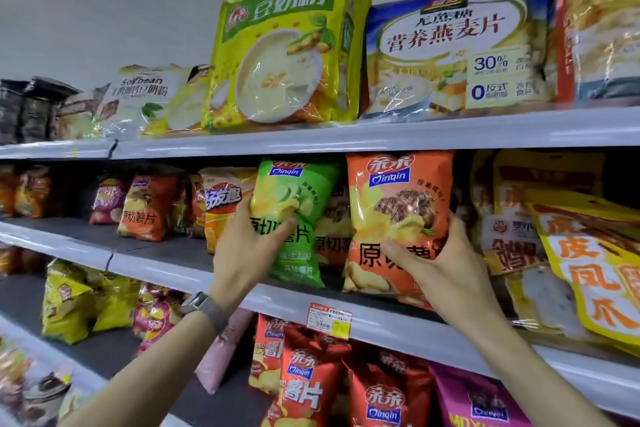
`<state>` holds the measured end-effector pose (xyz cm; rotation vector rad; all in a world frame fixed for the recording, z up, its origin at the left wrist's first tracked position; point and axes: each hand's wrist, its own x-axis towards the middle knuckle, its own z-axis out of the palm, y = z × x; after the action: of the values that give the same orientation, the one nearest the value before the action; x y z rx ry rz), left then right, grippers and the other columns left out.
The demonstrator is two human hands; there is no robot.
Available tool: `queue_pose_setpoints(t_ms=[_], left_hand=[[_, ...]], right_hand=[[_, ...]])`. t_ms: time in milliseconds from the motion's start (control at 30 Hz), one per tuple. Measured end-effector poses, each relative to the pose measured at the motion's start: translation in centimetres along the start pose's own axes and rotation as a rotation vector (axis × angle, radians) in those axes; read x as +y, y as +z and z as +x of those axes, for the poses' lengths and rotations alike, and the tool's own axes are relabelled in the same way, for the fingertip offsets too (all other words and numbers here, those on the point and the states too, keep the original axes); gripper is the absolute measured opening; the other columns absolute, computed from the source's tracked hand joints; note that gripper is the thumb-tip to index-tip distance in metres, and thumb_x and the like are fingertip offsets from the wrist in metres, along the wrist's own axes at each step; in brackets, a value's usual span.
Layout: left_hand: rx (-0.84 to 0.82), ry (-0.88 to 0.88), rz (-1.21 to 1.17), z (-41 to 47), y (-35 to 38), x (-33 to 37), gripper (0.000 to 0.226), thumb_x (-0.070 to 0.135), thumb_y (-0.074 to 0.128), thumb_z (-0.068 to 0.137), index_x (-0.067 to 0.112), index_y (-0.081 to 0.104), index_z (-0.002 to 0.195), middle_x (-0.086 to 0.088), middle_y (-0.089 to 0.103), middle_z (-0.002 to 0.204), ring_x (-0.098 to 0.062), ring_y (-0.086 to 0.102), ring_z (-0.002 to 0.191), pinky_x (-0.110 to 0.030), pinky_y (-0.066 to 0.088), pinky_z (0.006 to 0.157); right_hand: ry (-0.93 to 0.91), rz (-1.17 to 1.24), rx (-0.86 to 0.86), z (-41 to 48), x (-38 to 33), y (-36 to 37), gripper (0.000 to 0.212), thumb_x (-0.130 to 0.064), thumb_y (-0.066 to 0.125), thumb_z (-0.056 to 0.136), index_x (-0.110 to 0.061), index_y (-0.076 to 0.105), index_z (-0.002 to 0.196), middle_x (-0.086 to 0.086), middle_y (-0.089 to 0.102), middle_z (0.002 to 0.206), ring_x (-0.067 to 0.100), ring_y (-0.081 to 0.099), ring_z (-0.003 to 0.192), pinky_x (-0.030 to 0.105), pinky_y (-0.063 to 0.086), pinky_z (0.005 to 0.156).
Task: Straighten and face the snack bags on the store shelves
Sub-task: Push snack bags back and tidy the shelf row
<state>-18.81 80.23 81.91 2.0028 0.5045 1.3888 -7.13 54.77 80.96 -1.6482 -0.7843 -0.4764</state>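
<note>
Grey-white metal store shelving fills the view in tiers that slope down toward the right of the frame. On the top shelf (346, 137) stand a tall yellow-green plastic bag of soy milk powder (280, 45) and, just to its right, a blue-and-white plastic bag of oat cereal (450, 45). The middle shelf (166, 267) holds rows of crisp bags, and at centre frame are two of them: a green foil crisp bag (298, 198) and an orange foil crisp bag (398, 198), both with their printed fronts outward and their bottoms near the shelf's front edge.

The left hand (246, 246), with a grey watch (202, 303) on its wrist, grips the green bag at its left edge, thumb laid across the front and fingers behind. The right hand (446, 263) grips the orange bag low on its right side, thumb pressed on the front and fingers curled round the edge.

A red-and-white price label (329, 319) hangs on the shelf rim below the bags. Underneath it stand red foil crisp bags (304, 378). A yellow pouch (595, 270) leans out at the right.
</note>
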Motion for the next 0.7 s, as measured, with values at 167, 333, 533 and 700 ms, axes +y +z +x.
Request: queue_pose_setpoints(t_ms=[167, 333, 533, 700], left_hand=[[0.020, -0.012, 0.106, -1.0, -3.5, -1.7, 0.094, 0.081, 0.065, 0.065, 0.044, 0.040, 0.148, 0.007, 0.066, 0.131, -0.023, 0.066, 0.117, -0.051, 0.053, 0.101], [0.084, -0.055, 0.077, -2.7, -6.8, -3.7, 0.099, 0.081, 0.064, 0.064, 0.040, 0.038, 0.151, 0.006, 0.063, 0.134, -0.022, 0.064, 0.118, -0.047, 0.053, 0.096], [0.140, -0.081, 0.006, -4.8, -9.5, -5.3, 0.080, 0.074, 0.069, 0.068, 0.047, 0.043, 0.139, 0.014, 0.068, 0.123, -0.016, 0.067, 0.109, -0.050, 0.056, 0.094], [0.142, -0.084, -0.052, -5.9, -10.5, -5.8, 0.078, 0.071, 0.071, 0.069, 0.051, 0.043, 0.138, 0.018, 0.067, 0.123, -0.011, 0.067, 0.111, -0.049, 0.056, 0.095]], right_hand=[[-0.032, 0.041, 0.011, -0.1, -0.4, 3.5, 0.075, -0.050, 0.089, 0.072, -0.037, 0.047, 0.133, -0.023, 0.066, 0.113, -0.004, 0.063, 0.101, 0.013, 0.042, 0.071], [-0.051, 0.052, 0.004, 0.2, -1.1, 8.2, 0.076, -0.053, 0.087, 0.073, -0.036, 0.045, 0.134, -0.018, 0.062, 0.119, 0.006, 0.062, 0.108, 0.025, 0.051, 0.085], [0.032, 0.050, -0.005, 1.3, -1.7, 13.4, 0.096, -0.064, 0.083, 0.071, -0.032, 0.033, 0.146, -0.006, 0.059, 0.131, 0.022, 0.058, 0.120, 0.042, 0.051, 0.099], [0.109, -0.006, -0.090, 2.6, -1.9, 15.5, 0.109, -0.077, 0.075, 0.064, -0.031, 0.025, 0.150, -0.001, 0.060, 0.135, 0.027, 0.060, 0.122, 0.049, 0.054, 0.099]])
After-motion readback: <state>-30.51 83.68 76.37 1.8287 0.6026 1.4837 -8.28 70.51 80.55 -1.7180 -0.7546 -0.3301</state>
